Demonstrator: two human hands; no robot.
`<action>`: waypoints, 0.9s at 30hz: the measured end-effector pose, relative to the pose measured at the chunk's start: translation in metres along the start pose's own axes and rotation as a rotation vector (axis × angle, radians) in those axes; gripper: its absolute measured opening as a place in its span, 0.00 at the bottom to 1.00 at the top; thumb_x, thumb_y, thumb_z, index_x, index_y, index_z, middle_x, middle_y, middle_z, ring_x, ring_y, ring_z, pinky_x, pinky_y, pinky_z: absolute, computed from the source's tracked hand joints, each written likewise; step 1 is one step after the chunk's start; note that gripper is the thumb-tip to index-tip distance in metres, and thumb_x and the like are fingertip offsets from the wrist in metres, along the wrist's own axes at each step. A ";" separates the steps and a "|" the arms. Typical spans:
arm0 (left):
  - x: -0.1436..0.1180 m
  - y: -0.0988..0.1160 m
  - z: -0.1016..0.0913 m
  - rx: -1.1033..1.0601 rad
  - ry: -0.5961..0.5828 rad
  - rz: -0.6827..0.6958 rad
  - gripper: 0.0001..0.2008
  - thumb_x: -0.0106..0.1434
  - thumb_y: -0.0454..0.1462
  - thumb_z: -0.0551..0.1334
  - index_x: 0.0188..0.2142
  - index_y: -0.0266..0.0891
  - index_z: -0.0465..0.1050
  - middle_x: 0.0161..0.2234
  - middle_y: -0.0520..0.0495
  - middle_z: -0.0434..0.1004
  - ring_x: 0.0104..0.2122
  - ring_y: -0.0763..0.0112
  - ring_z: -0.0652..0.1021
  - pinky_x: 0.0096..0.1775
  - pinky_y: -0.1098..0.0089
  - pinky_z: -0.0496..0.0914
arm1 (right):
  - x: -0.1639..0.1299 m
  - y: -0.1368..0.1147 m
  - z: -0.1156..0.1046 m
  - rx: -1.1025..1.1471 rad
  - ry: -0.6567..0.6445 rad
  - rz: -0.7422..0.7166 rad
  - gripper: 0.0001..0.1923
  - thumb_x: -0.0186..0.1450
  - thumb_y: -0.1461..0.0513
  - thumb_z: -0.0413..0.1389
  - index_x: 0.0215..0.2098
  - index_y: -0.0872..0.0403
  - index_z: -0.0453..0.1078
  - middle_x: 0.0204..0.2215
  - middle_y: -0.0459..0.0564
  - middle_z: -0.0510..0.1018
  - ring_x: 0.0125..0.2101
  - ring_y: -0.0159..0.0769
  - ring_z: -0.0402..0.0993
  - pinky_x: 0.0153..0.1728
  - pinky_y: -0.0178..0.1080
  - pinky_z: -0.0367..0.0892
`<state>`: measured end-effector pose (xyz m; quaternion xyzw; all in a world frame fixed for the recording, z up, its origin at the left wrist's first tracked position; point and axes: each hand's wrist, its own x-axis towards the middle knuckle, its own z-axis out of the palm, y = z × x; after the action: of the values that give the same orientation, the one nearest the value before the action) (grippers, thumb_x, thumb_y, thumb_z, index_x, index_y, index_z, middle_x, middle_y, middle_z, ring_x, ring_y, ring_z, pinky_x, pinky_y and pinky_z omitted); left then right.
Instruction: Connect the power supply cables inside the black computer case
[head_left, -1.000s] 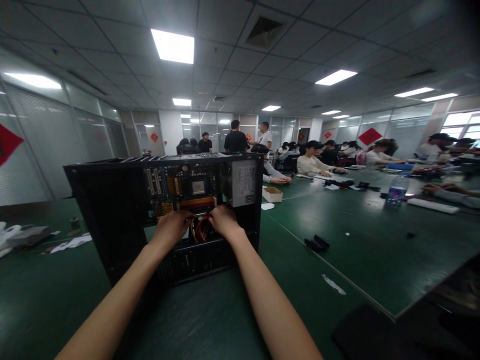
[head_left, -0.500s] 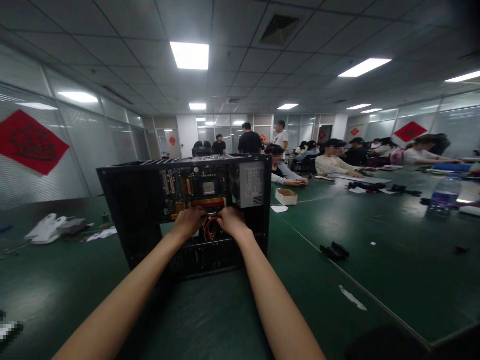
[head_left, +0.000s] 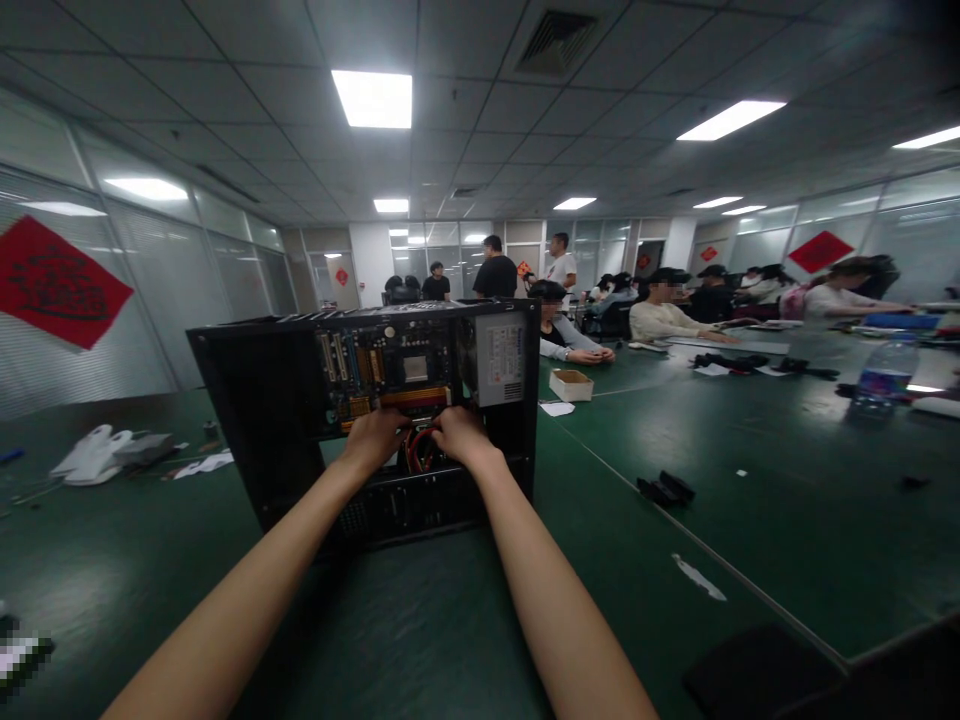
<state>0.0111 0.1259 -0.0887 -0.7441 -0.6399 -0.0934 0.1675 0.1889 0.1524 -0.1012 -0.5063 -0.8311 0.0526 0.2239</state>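
A red paper diamond (head_left: 60,283) hangs on the glass wall at far left, and white bags (head_left: 94,453) lie on the green table (head_left: 420,620) below it; an open black computer case (head_left: 300,420) stands upright on the table ahead of the person, its motherboard (head_left: 390,365) facing the camera; the left hand (head_left: 375,437) reaches inside, fingers curled down at the red cables (head_left: 421,448), though whether it pinches one I cannot tell; the right hand (head_left: 461,436) sits just beside it, fingers likewise curled into the cables, grip hidden; a grey power supply (head_left: 501,362) fills the case's upper right corner; further right a small cardboard box (head_left: 570,384), a black part (head_left: 664,488) and a water bottle (head_left: 881,385) rest on the table, where other people (head_left: 660,315) sit
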 end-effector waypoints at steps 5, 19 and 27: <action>-0.001 0.001 -0.001 0.029 -0.016 -0.014 0.16 0.67 0.41 0.56 0.51 0.47 0.78 0.48 0.43 0.80 0.47 0.54 0.79 0.42 0.63 0.71 | 0.000 0.001 0.001 -0.004 0.006 -0.013 0.13 0.67 0.58 0.56 0.46 0.51 0.78 0.45 0.56 0.81 0.46 0.41 0.77 0.44 0.35 0.68; 0.002 0.005 -0.003 0.078 -0.019 -0.022 0.15 0.67 0.38 0.55 0.48 0.43 0.78 0.47 0.41 0.80 0.44 0.54 0.80 0.39 0.63 0.71 | 0.004 0.001 0.008 -0.032 0.030 -0.024 0.11 0.65 0.58 0.56 0.42 0.52 0.79 0.42 0.56 0.82 0.43 0.42 0.79 0.39 0.35 0.68; 0.003 0.006 -0.005 0.073 -0.008 0.005 0.16 0.67 0.37 0.54 0.45 0.42 0.79 0.45 0.40 0.81 0.43 0.55 0.80 0.38 0.64 0.71 | 0.002 -0.001 0.005 -0.037 0.017 -0.051 0.12 0.66 0.58 0.56 0.41 0.54 0.79 0.42 0.56 0.82 0.43 0.42 0.79 0.39 0.35 0.68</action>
<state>0.0176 0.1262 -0.0839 -0.7394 -0.6418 -0.0665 0.1923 0.1851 0.1539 -0.1051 -0.4894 -0.8426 0.0272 0.2230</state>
